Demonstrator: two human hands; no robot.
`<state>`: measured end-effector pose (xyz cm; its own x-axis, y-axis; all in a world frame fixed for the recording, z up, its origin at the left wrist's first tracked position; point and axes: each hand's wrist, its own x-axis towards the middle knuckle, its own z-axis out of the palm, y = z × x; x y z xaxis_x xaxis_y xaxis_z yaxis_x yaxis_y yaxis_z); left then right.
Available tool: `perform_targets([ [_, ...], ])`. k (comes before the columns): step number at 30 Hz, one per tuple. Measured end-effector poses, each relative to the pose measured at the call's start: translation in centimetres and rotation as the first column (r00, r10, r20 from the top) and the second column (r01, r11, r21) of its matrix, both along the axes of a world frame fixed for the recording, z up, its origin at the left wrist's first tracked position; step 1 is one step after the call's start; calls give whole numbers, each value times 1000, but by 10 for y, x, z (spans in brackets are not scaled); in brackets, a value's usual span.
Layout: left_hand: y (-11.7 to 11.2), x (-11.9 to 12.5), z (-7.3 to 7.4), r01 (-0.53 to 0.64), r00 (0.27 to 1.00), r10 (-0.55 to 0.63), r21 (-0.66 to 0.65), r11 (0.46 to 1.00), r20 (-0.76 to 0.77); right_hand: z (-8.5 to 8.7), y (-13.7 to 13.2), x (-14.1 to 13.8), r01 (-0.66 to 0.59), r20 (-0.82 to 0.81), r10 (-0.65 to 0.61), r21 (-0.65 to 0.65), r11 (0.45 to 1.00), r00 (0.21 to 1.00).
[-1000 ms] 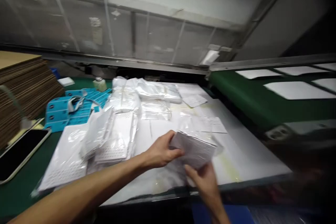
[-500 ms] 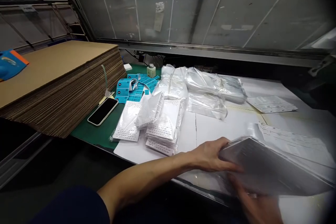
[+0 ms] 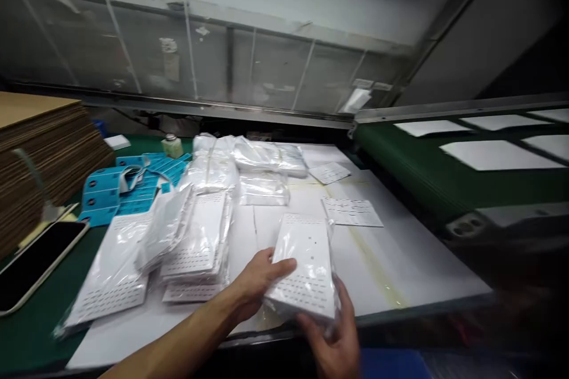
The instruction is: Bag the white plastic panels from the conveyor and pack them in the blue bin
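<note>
Holding pack (image 3: pixel 306 263) above desk (image 3: pixel 400 266) edge | left hand (image 3: pixel 253 278) fingers clasp its left side | right hand (image 3: pixel 335 340) cups near end | long axis points away from person

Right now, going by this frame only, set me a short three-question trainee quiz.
1. True or false: the left hand and the right hand both hold the bagged white pack.
2. What lies beside the cardboard stack? A) phone B) scissors C) mug
3. Fill in: the labels behind the phone are ___.
Key: 1 true; 2 A; 3 blue.
</note>
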<state>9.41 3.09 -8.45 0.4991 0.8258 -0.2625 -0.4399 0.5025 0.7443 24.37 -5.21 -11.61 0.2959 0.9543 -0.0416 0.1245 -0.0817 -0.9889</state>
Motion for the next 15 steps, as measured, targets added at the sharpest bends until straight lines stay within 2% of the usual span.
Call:
perform_targets([
  [2,-7,-3,11,104,992,-100,-39,994,80,-2,2,8,5,121,-17,100,995,992],
  [4,-11,-6,19,151,985,-143,-75,986,100,2,11,23,-85,337,12,202,976,941],
  [5,-13,-7,22,161,984,-152,-101,982,91,7,17,31,-157,453,49,205,966,890],
  [7,-13,-9,25,145,989,-142,-154,977,33,26,28,45,-273,584,185,66,960,791],
  [8,-13,-10,25,117,993,-119,-164,979,-4,36,32,51,-317,553,291,-50,947,781],
  [9,-12,-10,25,79,996,-85,-155,985,-37,46,35,54,-372,433,405,-163,914,805],
  [10,-11,-10,24,38,997,-46,-121,992,-63,54,36,56,-453,225,502,-237,859,835],
  [11,-9,-10,22,1,996,-6,-66,998,-88,58,38,57,-546,-29,556,-244,802,831],
  [12,-8,-10,20,-26,992,26,-2,1000,-120,59,39,55,-612,-270,558,-195,767,785],
  [13,-6,-10,18,-42,985,51,60,997,-164,56,41,52,-628,-449,519,-128,768,727],
  [14,-5,-10,15,-50,972,75,116,992,-223,49,44,47,-584,-546,455,-80,808,704],
  [15,-3,-10,11,-51,953,97,161,986,-287,40,49,41,-500,-578,378,-60,864,723],
])
